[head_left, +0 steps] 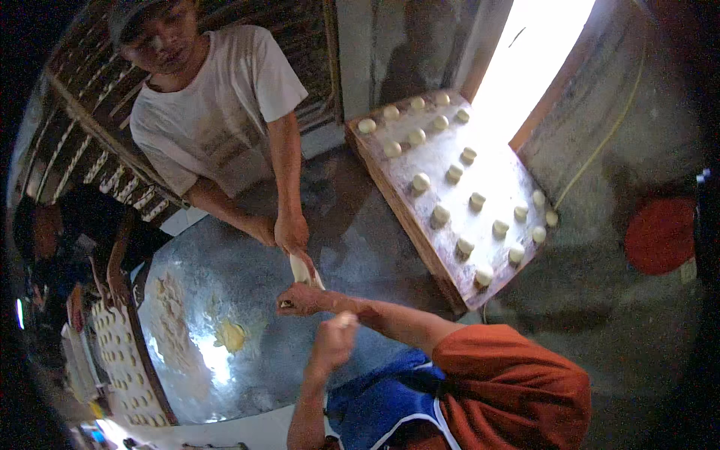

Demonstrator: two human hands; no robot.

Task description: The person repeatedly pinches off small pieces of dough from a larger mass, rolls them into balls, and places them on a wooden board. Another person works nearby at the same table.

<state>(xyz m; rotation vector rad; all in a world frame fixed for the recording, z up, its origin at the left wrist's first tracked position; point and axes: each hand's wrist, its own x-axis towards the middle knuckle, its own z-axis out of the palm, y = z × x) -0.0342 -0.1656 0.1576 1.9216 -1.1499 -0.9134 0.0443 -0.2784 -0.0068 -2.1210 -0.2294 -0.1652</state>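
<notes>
My right hand (pixel 300 298), with a ring on one finger, reaches across from the orange sleeve. It is closed around the near end of a pale strip of dough (pixel 300 268). A co-worker's hand (pixel 291 234) is at the strip's far end. Just nearer to me, my left hand (pixel 334 346) is raised in a closed fist. Something pale shows at its top, too blurred to make out. Both hands are above the grey worktable (pixel 262 375).
A flour-dusted board (pixel 442 240) with several dough balls stands at the right. On the left, another tray (pixel 120 360) holds rows of dough pieces by a second person. A yellowish patch (pixel 231 335) lies on the table. A red round object (pixel 660 236) is far right.
</notes>
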